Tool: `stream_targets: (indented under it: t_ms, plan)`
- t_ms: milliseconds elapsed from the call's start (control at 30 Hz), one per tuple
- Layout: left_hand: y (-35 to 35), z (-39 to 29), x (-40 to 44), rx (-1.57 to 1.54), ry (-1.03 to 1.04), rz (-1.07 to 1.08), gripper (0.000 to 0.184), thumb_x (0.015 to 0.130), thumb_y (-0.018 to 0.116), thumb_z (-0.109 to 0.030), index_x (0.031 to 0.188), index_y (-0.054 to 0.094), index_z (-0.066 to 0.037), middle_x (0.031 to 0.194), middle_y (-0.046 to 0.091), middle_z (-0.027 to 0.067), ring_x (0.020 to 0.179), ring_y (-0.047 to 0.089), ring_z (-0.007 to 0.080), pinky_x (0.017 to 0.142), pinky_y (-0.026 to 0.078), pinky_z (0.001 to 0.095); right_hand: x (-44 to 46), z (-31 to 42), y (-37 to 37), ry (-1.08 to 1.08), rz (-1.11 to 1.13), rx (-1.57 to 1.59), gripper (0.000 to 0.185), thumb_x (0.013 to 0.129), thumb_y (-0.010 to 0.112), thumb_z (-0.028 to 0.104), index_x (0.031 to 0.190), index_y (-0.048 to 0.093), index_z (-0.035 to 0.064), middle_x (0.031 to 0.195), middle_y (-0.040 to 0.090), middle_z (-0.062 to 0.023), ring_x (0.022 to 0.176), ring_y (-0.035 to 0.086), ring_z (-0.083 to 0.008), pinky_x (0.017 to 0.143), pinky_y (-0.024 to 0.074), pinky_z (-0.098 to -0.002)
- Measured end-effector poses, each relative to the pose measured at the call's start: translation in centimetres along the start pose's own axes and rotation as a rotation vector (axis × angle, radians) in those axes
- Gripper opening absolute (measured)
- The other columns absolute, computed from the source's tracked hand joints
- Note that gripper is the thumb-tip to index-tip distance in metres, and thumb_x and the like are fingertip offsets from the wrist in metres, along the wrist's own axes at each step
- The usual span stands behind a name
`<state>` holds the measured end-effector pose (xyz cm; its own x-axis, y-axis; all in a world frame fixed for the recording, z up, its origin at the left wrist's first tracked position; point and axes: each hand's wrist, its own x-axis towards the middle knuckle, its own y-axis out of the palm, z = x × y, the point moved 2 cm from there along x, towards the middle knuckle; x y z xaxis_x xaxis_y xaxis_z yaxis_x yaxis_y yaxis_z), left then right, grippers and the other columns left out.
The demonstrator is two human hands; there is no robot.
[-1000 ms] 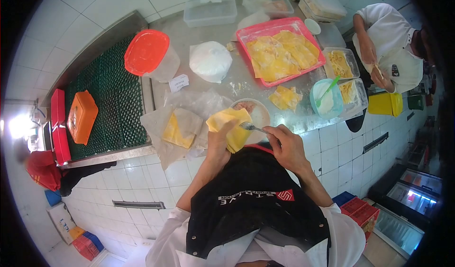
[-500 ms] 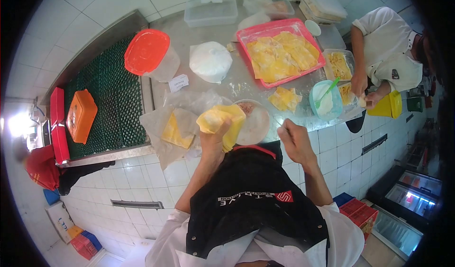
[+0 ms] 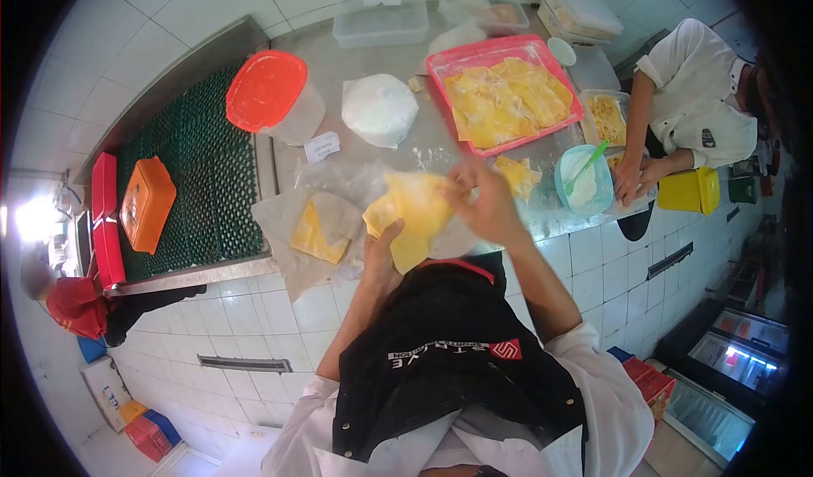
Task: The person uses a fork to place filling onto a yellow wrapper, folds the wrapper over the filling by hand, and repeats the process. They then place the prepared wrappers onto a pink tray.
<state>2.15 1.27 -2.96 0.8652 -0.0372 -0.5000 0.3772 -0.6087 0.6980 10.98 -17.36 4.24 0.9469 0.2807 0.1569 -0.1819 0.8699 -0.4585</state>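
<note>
A floppy yellow dough sheet (image 3: 410, 210) is held up over the near edge of the table. My left hand (image 3: 382, 253) is closed on its lower left part, thumb on top. At the sheet's right edge is my right hand (image 3: 491, 204), slightly blurred, with its fingertips pinched on the dough. Behind the sheet and my right hand, a pale round plate (image 3: 455, 238) is mostly covered, and what lies on it is hidden. To the left, a flat yellow dough piece (image 3: 318, 236) rests on crumpled paper (image 3: 275, 216).
A pink tray (image 3: 436, 62) of dough sheets stands farther back. Right of it are a teal bowl (image 3: 572, 199) with white powder and a co-worker's hands (image 3: 637, 176). A white bag (image 3: 378, 110), a red-lidded tub (image 3: 264, 92) and green mesh (image 3: 199, 189) lie leftward.
My right hand has moved up and left from beside the plate to the dough sheet's right edge. The sheet is now spread wider. The co-worker's hands have come together, lower and farther left.
</note>
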Motion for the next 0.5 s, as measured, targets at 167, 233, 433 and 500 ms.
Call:
stream_targets:
  t_ms: [167, 233, 433, 500]
  plan:
    - [-2.5, -0.4, 0.7, 0.128, 0.121, -0.05, 0.05, 0.094, 0.063, -0.008, 0.141, 0.047, -0.003, 0.13, 0.062, 0.0164, 0.114, 0.066, 0.0313, 0.092, 0.059, 0.0452, 5.9, -5.2, -7.3, -0.133, -0.573, -0.363, 0.03, 0.095, 0.071, 0.026, 0.089, 0.054, 0.0025, 0.077, 0.059, -0.0103, 0.067, 0.056, -0.0302, 0.065, 0.0476, -0.0421]
    - [-3.3, -1.2, 0.5, 0.118, 0.133, -0.069, 0.051, 0.093, 0.062, -0.006, 0.141, 0.046, -0.002, 0.13, 0.062, 0.0166, 0.114, 0.067, 0.0317, 0.092, 0.059, 0.0452, 5.6, -5.4, -9.6, 0.087, -0.472, -0.413, 0.029, 0.098, 0.065, 0.029, 0.091, 0.056, 0.0022, 0.076, 0.058, -0.0143, 0.069, 0.058, -0.0347, 0.067, 0.0477, -0.0456]
    - [-4.9, -3.4, 0.3, -0.003, 0.15, -0.148, 0.05, 0.093, 0.059, -0.003, 0.141, 0.046, -0.002, 0.129, 0.062, 0.0165, 0.114, 0.066, 0.0324, 0.091, 0.059, 0.0451, -1.6, -6.6, -5.3, 0.083, 0.046, -0.49, 0.021, 0.102, 0.051, 0.021, 0.103, 0.06, 0.0028, 0.085, 0.065, -0.0232, 0.082, 0.063, -0.0482, 0.071, 0.0473, -0.0577]
    - [-5.3, -3.9, 0.2, -0.021, 0.153, -0.178, 0.05, 0.094, 0.058, -0.003, 0.142, 0.046, -0.002, 0.129, 0.062, 0.0167, 0.114, 0.066, 0.0327, 0.092, 0.059, 0.0453, -4.5, -6.1, -3.6, 0.131, 0.104, -0.466, 0.022, 0.1, 0.052, 0.019, 0.115, 0.062, 0.0066, 0.087, 0.066, -0.0219, 0.077, 0.064, -0.0477, 0.07, 0.0495, -0.0574]
